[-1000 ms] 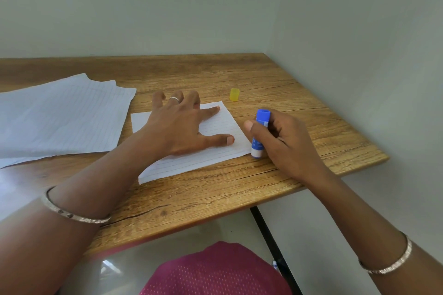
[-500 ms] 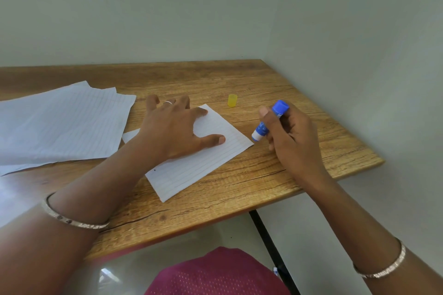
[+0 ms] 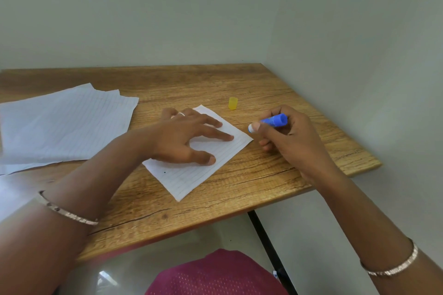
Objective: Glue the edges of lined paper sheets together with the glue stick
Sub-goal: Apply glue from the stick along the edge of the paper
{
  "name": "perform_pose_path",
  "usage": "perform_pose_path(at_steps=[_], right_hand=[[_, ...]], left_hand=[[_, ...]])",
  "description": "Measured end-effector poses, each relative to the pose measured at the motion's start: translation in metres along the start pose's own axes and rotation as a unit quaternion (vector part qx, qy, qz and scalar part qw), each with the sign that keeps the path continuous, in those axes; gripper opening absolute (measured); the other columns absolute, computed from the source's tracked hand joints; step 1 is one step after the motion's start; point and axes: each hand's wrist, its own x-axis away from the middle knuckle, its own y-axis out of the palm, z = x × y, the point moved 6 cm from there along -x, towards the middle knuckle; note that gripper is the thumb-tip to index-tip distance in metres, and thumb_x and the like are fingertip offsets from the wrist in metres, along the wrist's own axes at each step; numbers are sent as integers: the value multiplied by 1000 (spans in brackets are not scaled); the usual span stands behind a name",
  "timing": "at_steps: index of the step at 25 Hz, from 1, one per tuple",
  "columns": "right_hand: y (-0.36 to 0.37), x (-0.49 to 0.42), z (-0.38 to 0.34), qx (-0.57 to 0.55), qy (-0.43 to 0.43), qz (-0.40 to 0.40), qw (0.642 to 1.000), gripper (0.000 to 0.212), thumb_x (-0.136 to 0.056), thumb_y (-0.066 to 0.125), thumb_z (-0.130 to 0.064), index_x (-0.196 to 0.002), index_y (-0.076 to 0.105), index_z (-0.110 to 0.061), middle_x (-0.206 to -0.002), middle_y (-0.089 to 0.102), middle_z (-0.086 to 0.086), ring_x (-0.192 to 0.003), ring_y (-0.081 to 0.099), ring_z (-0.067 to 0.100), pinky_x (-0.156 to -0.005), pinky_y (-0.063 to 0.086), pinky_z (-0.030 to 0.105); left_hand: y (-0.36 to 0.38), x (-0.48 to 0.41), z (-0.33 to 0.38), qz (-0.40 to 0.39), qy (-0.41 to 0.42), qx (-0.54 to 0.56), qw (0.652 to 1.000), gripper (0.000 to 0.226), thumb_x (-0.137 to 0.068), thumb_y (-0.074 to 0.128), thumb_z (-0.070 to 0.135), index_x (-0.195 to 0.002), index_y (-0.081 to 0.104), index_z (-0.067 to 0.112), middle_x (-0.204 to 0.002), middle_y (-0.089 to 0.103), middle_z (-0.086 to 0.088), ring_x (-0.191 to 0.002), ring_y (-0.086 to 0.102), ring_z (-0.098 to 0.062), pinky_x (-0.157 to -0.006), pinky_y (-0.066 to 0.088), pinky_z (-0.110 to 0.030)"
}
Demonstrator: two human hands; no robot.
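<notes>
From the head camera, your left hand (image 3: 184,136) lies flat on the small white lined paper sheet (image 3: 191,177). Its fingers (image 3: 223,136) are spread and straight, pressing the sheet down on the wood-grain counter (image 3: 263,175) and gripping nothing. A thin ring (image 3: 181,114) sits on one of them. The sheet lies turned at an angle, one corner towards you and another towards your right hand (image 3: 292,141).

Your right hand curls its fingers round the blue glue stick (image 3: 273,121), with the thumb laid along the tube near its pale tip. The stick is tilted almost level. Its tip points left and sits just beside the right corner of the small sheet; whether it touches paper or counter you cannot tell from here. The small yellow plastic cap (image 3: 233,103) stands on the counter beyond the sheet, apart from both hands.

To your left, a loose stack of larger white lined paper sheets (image 3: 62,124) lies on the counter, well apart from the glue stick. Its near edge sits close to your left forearm.

A silver bangle (image 3: 69,214) circles your left forearm, and another silver bangle (image 3: 393,268) your right. Below the counter's near edge you see a magenta mesh fabric (image 3: 215,275) and a black counter leg (image 3: 266,235). Pale plain walls (image 3: 215,19) meet in the corner behind the counter.
</notes>
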Motion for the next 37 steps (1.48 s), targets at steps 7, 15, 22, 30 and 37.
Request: perform_pose_path(at_steps=[7, 15, 22, 30, 37], right_hand=[[8, -25, -8, 102, -23, -10, 995, 21, -95, 67, -32, -96, 70, -11, -70, 73, -6, -63, 68, 4, -68, 57, 33], [29, -40, -15, 274, -102, -33, 956, 20, -99, 61, -37, -95, 61, -17, -74, 56, -5, -66, 49, 9, -61, 39, 26], [27, -28, -21, 296, -147, -31, 943, 22, -99, 61, -35, -90, 59, -15, -70, 55, -6, -62, 47, 7, -57, 36, 22], [28, -35, -17, 282, -114, -58, 951, 26, -98, 61, -41, -96, 63, -15, -84, 69, 3, -78, 65, 21, -69, 52, 36], [19, -38, -22, 269, -116, -37, 956, 28, -97, 62, -42, -95, 63, -14, -80, 69, 3, -74, 66, 21, -71, 56, 42]], left_hand=[[3, -14, 8, 86, -55, -102, 990, 95, -63, 9, 97, -148, 23, 57, -143, 36, 11, -132, 33, -21, -110, 17, -50], [-1, -26, 9, 70, -62, -108, 990, 101, -55, 11, 101, -148, 18, 59, -134, 37, 4, -125, 37, -23, -107, 25, -50], [-2, -28, 9, 60, -61, -105, 991, 98, -59, 22, 100, -148, 18, 58, -134, 37, 2, -126, 37, -24, -108, 24, -52], [-4, -30, 9, 49, -54, -91, 993, 101, -58, 32, 101, -144, 10, 52, -136, 41, 1, -127, 41, -26, -108, 23, -55], [-16, -40, 14, -40, -71, -88, 993, 105, -55, 43, 99, -146, 7, 57, -115, 33, 6, -126, 42, -27, -111, 18, -57]])
